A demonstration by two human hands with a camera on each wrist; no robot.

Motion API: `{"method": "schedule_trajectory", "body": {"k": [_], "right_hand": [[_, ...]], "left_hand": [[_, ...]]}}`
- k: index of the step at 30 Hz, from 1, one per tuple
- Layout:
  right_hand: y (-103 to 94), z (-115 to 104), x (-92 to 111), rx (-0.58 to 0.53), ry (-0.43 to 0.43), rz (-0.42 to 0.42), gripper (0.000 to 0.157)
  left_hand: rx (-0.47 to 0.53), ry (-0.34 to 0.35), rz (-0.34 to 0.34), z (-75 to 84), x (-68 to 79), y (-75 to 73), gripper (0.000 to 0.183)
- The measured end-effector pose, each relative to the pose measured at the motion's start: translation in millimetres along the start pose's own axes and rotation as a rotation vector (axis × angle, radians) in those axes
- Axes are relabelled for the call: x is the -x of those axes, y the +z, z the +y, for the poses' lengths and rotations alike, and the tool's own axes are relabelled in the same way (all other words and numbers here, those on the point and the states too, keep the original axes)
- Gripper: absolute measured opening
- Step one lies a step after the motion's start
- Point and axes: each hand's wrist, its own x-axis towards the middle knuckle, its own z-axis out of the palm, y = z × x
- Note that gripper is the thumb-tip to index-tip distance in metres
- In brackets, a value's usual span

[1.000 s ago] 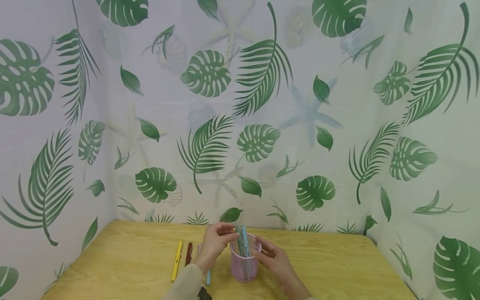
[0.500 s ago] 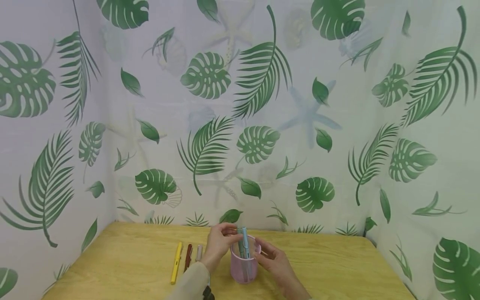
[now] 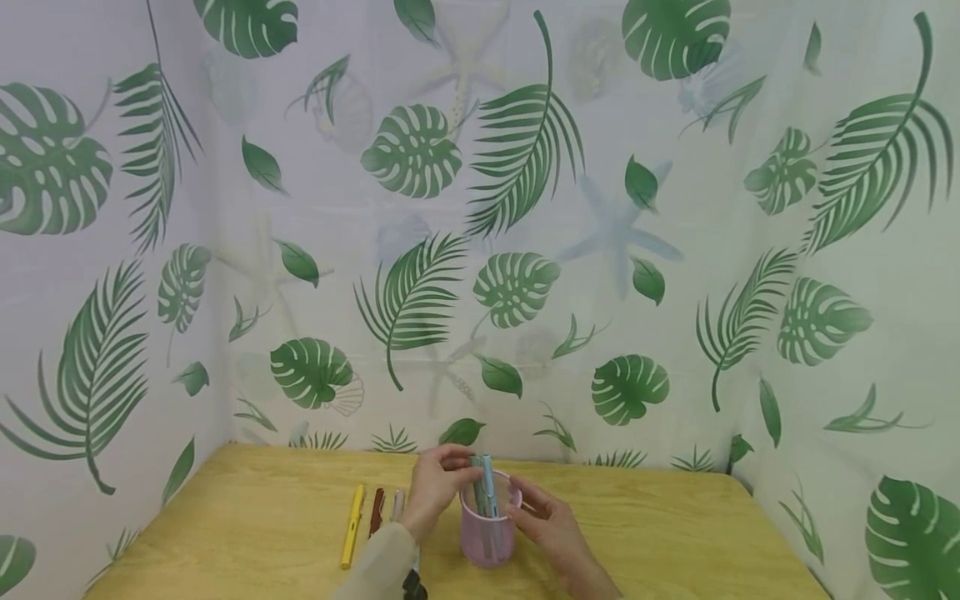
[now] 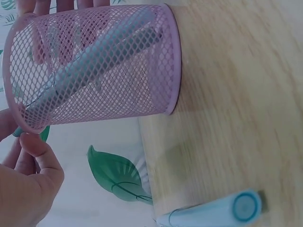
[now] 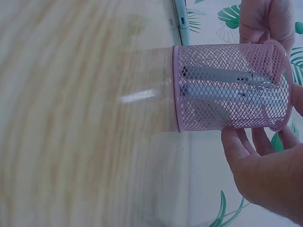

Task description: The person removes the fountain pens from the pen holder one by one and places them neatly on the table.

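A pink mesh pen holder [image 3: 474,540] stands upright on the table with two pens inside, one grey-green [image 3: 477,492] and one light blue [image 3: 490,487]. My left hand [image 3: 433,490] is at the far left of its rim, thumb and fingertips pinching the top end of the grey-green pen, as the left wrist view shows. From the other side my right hand [image 3: 553,527] holds the holder near its rim, thumb in front and fingers behind. In the right wrist view both pens show through the mesh [image 5: 213,111], leaning within it.
Left of the holder lie a yellow pen [image 3: 352,527], a dark red pen [image 3: 377,510] and a pale grey pen [image 3: 397,505] on the wooden table [image 3: 270,517]. Another light blue pen [image 4: 210,212] lies beside them, mostly behind my left sleeve. A leaf-print curtain [image 3: 525,400] borders the back and sides.
My left hand has shifted slightly right, closer to the holder, and its sleeve now covers more of the light blue pen on the table. My right hand stays on the holder.
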Motion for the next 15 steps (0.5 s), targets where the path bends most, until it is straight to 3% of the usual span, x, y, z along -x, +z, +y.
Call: {"method": "schedule_trajectory", "body": {"k": [4,15], "right_hand": [[-0.2,0.0,-0.2,0.000,-0.007,0.004,0.057],[-0.8,1.0,2.0,-0.006,-0.033,-0.015,0.056]], "left_hand": [[0.008,-0.001,-0.013,4.0,0.1,-2.7,0.034],[0.021,0.092,-0.027,15.4,1.1,-6.2,0.030]]}}
